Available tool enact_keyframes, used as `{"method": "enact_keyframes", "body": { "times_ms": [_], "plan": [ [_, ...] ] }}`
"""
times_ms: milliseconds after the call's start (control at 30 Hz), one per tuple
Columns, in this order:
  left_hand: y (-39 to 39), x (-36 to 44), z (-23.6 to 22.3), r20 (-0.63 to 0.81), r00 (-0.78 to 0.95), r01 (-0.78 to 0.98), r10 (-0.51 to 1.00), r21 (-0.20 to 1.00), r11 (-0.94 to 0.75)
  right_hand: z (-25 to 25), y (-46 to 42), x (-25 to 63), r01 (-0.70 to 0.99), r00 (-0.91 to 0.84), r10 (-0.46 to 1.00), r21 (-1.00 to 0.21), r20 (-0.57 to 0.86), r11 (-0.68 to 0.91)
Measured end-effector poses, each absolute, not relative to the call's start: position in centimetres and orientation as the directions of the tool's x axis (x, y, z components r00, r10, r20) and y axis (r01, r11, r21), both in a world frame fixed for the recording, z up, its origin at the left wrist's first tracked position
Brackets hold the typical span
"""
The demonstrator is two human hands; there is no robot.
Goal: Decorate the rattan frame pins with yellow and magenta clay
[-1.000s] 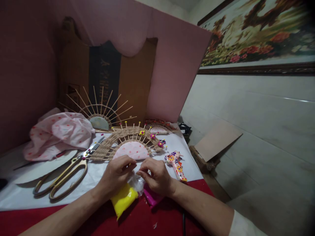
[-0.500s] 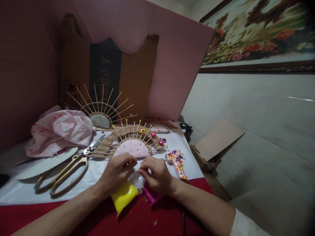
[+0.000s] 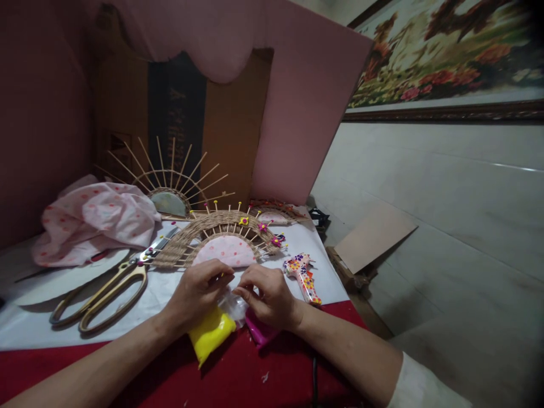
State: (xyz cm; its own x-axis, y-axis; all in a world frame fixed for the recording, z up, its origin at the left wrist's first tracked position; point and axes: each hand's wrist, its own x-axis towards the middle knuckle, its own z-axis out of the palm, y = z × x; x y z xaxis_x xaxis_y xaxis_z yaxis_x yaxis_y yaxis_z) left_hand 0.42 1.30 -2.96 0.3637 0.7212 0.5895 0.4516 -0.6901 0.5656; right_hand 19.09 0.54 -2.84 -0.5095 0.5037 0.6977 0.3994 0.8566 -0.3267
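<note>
My left hand point(image 3: 199, 292) is closed in a pinch, with a speck of yellow clay point(image 3: 221, 275) showing at its fingers. Close beside it, my right hand point(image 3: 270, 296) is pinched too; whatever lies between its fingertips is too small to make out. Beneath the hands are a bag of yellow clay point(image 3: 212, 335) and a bag of magenta clay point(image 3: 260, 331), the second partly hidden by my right hand. Just beyond stands a woven fan-shaped piece point(image 3: 221, 224) with a pink dotted half-round centre. Small clay balls tip its sticks, and several clay flowers point(image 3: 263, 227) sit on its right side.
Large scissors point(image 3: 102, 303) and a crumpled dotted cloth point(image 3: 97, 218) lie left. A flower-patterned glue gun point(image 3: 302, 277) is on the right near the table edge. Behind are a bare stick frame point(image 3: 172, 178), another woven piece point(image 3: 276, 212) and a cardboard box point(image 3: 232, 130).
The view has shifted slightly, so everything sits a little higher and further left. Both hands keep almost the same pinched pose, close together.
</note>
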Motion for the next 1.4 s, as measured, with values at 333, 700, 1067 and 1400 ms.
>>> {"method": "enact_keyframes", "body": {
  "times_ms": [333, 700, 1067, 1400],
  "plan": [
    [1.09, 0.09, -3.18, 0.586, 0.357, 0.454, 0.728, 0.572, -0.683, -2.87, 0.53, 19.09, 0.405, -0.504, 0.515, -0.337, 0.693, 0.85],
    [1.0, 0.06, -3.07, 0.582, 0.329, 0.47, 0.744, 0.582, -0.663, -2.8, 0.57, 19.1, 0.398, -0.507, 0.513, -0.34, 0.692, 0.852],
    [0.94, 0.03, -3.07, 0.58, 0.33, 0.473, 0.745, 0.581, -0.662, -2.76, 0.56, 19.05, 0.398, -0.513, 0.504, -0.327, 0.695, 0.857],
    [0.62, 0.22, -2.38, 0.605, 0.306, 0.455, 0.735, 0.585, -0.671, -2.7, 0.47, 19.11, 0.401, -0.526, 0.527, -0.352, 0.668, 0.846]
  ]
}}
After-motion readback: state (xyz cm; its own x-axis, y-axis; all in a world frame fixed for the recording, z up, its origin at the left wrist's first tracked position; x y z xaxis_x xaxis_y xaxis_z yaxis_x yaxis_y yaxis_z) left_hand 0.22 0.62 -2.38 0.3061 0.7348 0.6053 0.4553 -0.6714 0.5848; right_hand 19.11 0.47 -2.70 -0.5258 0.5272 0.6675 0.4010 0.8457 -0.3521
